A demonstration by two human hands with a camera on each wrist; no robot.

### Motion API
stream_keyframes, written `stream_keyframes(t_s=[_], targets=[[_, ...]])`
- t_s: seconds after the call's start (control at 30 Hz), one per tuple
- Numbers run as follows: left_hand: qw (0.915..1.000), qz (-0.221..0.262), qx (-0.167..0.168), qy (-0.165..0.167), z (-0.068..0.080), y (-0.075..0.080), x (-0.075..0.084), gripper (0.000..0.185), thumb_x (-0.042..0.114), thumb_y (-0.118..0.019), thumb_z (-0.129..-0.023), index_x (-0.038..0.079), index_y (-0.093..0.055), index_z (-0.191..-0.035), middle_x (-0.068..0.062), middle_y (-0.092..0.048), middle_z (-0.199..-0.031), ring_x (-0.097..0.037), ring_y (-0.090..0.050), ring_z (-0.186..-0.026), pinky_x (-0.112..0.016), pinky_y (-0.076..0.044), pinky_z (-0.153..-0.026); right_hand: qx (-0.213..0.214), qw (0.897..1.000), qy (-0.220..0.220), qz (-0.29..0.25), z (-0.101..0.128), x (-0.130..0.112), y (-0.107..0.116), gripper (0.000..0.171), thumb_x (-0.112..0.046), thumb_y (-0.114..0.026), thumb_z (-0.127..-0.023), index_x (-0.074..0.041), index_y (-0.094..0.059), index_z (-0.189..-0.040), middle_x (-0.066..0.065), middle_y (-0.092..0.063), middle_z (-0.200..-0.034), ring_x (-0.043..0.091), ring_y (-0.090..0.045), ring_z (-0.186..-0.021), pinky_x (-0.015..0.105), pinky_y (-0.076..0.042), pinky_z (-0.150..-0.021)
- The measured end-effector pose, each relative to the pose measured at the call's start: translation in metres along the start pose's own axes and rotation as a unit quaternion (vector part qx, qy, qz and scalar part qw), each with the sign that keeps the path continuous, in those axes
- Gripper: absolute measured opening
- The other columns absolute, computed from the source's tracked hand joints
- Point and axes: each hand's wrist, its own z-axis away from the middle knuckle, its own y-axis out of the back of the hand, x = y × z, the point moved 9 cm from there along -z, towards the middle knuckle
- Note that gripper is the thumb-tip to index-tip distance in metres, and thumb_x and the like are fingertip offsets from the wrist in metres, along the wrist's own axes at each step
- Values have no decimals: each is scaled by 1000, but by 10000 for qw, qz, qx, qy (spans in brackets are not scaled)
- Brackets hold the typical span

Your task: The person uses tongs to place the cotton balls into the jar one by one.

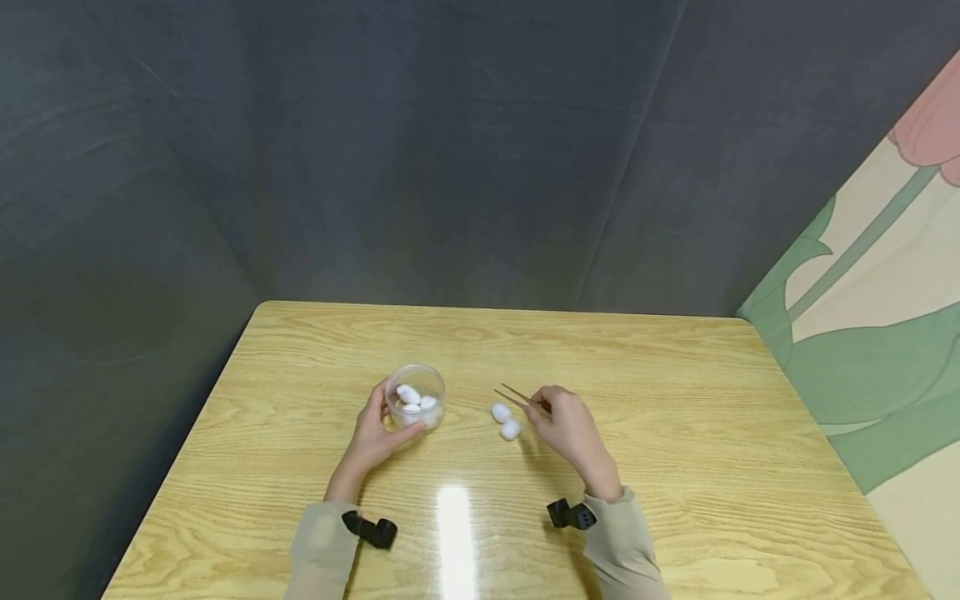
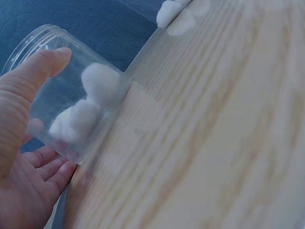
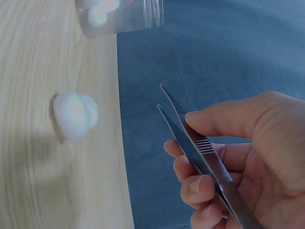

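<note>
A clear plastic jar (image 1: pixel 415 395) stands on the wooden table (image 1: pixel 675 400) and holds several white cotton balls (image 2: pixel 97 83). My left hand (image 1: pixel 378 429) grips the jar (image 2: pixel 57 90) from the side, thumb on its wall. My right hand (image 1: pixel 572 429) pinches metal tweezers (image 1: pixel 521 397) whose tips are apart and hold nothing. Two cotton balls (image 1: pixel 506 421) lie on the table just left of the tweezers. In the right wrist view the tweezers (image 3: pixel 200 148) hover above a cotton ball (image 3: pixel 75 115), with the jar (image 3: pixel 121 16) beyond.
Dark grey fabric walls (image 1: pixel 450 150) enclose the table at the back and left. A patterned panel (image 1: pixel 885 317) stands at the right. Black wrist straps (image 1: pixel 371 529) sit on both sleeves.
</note>
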Motion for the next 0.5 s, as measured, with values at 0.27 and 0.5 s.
stream_keyframes(t_s=[0.27, 0.5], targets=[[10000, 57, -16, -40, 0, 0, 0, 82, 2, -79, -73, -5, -31, -140, -26, -45, -133, -40, -46, -118, -50, -36, -98, -123, 9998, -83, -92, 4, 8, -3, 7, -5, -67, -84, -1, -65, -80, 0, -53, -65, 9, -37, -50, 22, -32, -46], [10000, -50, -67, -8, 0, -1, 1, 82, 3, -78, -74, -5, -30, -140, -25, -45, -133, -39, -46, -117, -50, -37, -97, -363, 9990, -248, -112, 5, 17, -11, 9, -6, -66, -86, -2, -65, -79, -1, -46, -58, 8, -32, -46, 21, -28, -44]])
